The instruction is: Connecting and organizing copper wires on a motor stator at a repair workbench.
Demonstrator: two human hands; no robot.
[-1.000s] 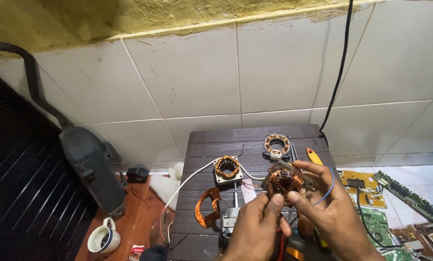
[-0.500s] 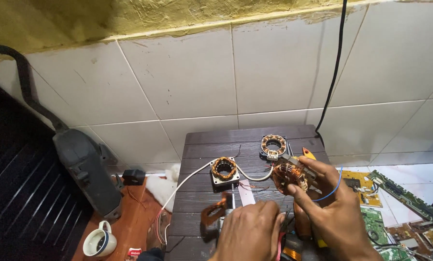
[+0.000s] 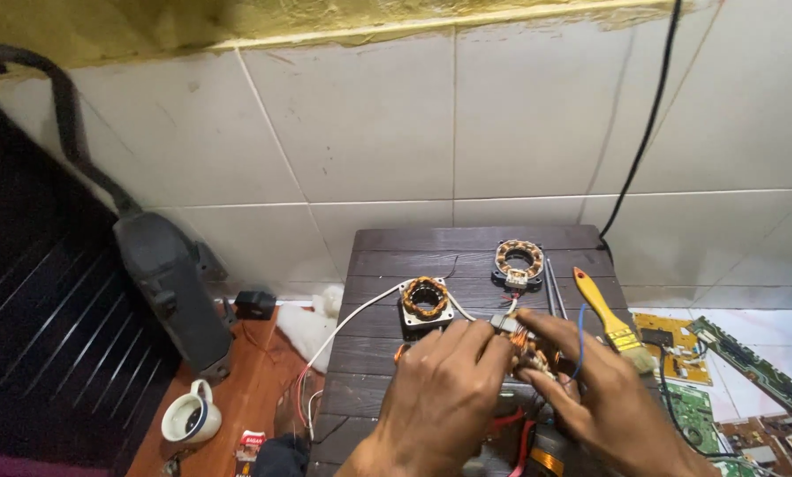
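Both hands, the left hand and right hand, are pinching shut on a copper-wound stator over the dark bench, seemingly dressing its windings, which is calling for careful fingertip work on thin wire.

Copper-wound motor stator pinched between two hands over a dark wooden table

The stator is a small part with bright orange-copper windings, a grey metal piece at its upper left end and pale wire ends showing; most of it is hidden by fingers, so its full shape cannot be told. It is held above the table's near half, just below the square stator that lies flat there. The left hand covers it from the left with fingertips on its top edge, and the right hand grips it from the right, a thin blue wire looping over that hand's fingers
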